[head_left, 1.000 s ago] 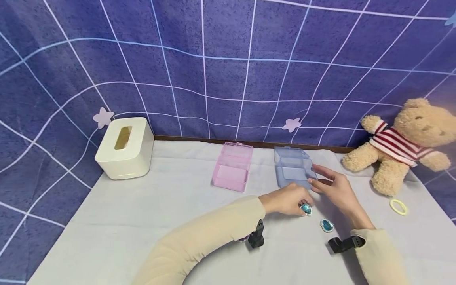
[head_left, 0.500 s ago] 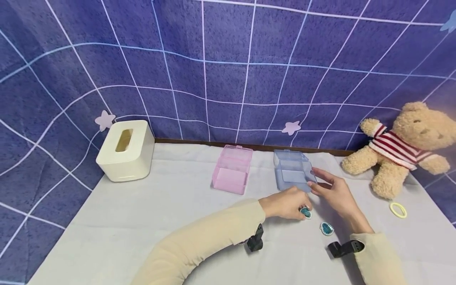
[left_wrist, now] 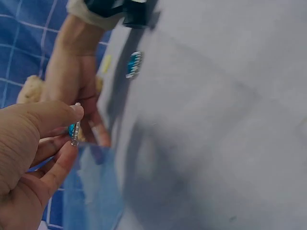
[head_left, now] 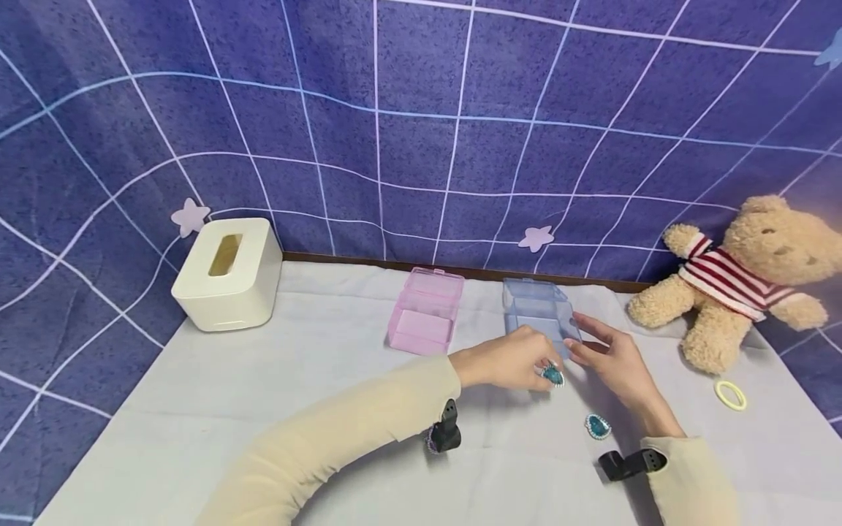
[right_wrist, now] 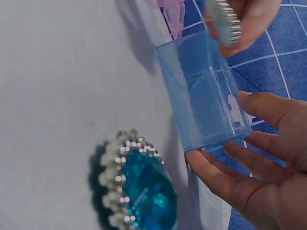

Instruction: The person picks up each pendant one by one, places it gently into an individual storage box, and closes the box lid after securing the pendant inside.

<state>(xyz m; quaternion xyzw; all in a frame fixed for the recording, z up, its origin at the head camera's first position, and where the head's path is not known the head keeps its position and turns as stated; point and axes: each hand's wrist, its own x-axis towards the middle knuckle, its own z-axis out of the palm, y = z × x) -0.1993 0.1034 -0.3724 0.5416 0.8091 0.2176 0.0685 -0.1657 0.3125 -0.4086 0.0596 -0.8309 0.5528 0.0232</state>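
Observation:
My left hand (head_left: 509, 359) pinches a teal gem ornament (head_left: 552, 375) with a beaded rim between thumb and fingertips, just in front of the open blue plastic box (head_left: 536, 325). In the left wrist view this ornament (left_wrist: 75, 130) is edge-on. My right hand (head_left: 612, 361) holds the box's right end, thumb at the front corner and fingers farther back. The right wrist view shows the bare inside of one compartment of the blue box (right_wrist: 199, 105). A second teal gem ornament (head_left: 597, 426) lies on the cloth near my right wrist.
An open pink plastic box (head_left: 424, 321) stands left of the blue one. Behind my left wrist camera a purple beaded ornament (head_left: 431, 440) is mostly hidden. A white tissue box (head_left: 230, 274), a teddy bear (head_left: 730, 285) and a yellow ring (head_left: 730, 395) stand or lie farther out.
My left hand has shifted left and slightly away with the teal gem ornament, uncovering a bit of the purple one. My right hand stays at the blue box.

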